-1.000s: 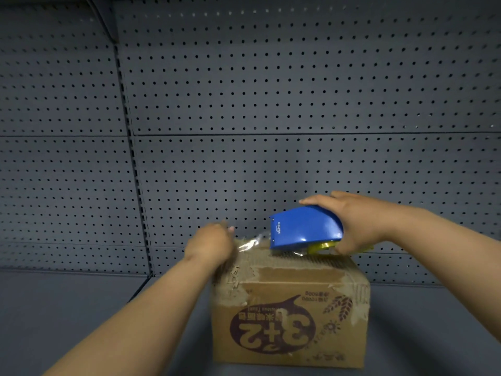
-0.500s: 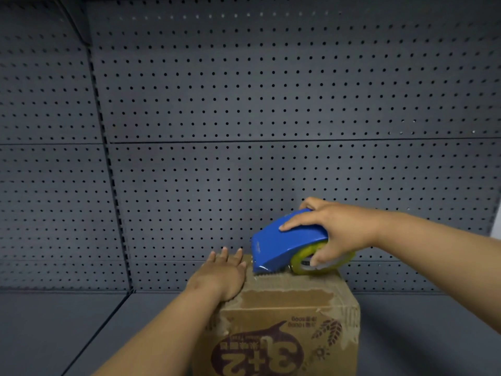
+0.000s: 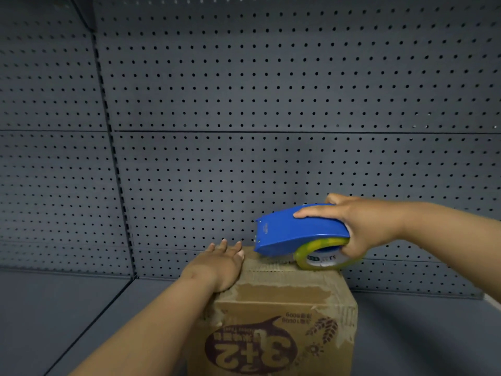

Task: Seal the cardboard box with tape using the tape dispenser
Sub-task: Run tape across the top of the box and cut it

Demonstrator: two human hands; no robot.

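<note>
left hand (image 3: 221,265): flat, fingers spread, palm pressing box's top left edge, gripping nothing | cardboard box (image 3: 273,324): on grey shelf (image 3: 67,308), low centre | right hand (image 3: 364,226): wrapped around blue tape dispenser (image 3: 298,230), nose tilted down onto box top

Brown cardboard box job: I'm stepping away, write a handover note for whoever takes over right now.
Left hand: open, flat on the top left edge of the brown cardboard box, steadying it.
Right hand: gripping the blue plastic tape dispenser, whose front edge sits on the box top near the far edge; the yellowish tape roll is beneath it.
Done: dispenser placed on the box top.
Left: whether new tape is down cannot be told; run the strip, cut, press.
</note>
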